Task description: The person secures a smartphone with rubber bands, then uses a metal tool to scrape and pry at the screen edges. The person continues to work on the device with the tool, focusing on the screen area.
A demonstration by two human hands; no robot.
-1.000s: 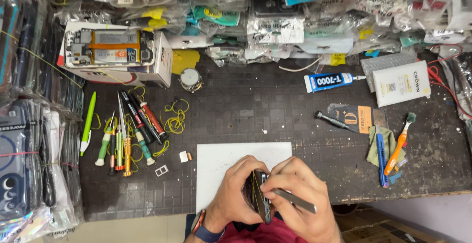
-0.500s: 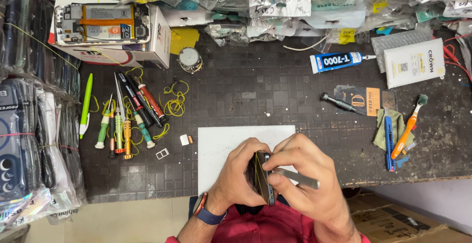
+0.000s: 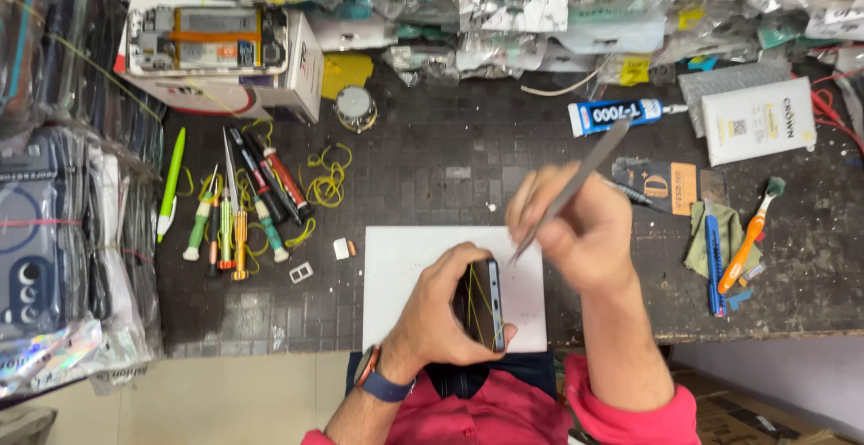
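Note:
My left hand (image 3: 443, 314) grips a dark phone (image 3: 484, 305) with thin yellow bands around it, held on edge over a white sheet (image 3: 396, 269) at the bench's near edge. My right hand (image 3: 576, 229) is lifted above and to the right of the phone and pinches metal tweezers (image 3: 576, 179). Their tip points down toward the phone's upper end, and the other end slants up to the right.
Screwdrivers (image 3: 238, 206) and yellow rubber bands (image 3: 328, 175) lie at left. A box with an opened phone (image 3: 211, 40) stands at back left, a glue tube (image 3: 621, 116) and white packet (image 3: 758, 121) at back right. A blue knife (image 3: 713, 256), toothbrush (image 3: 751, 229), bagged parts.
My right hand has left the phone and risen up and to the right, swinging the tweezers from flat to a steep slant. The left hand still holds the phone.

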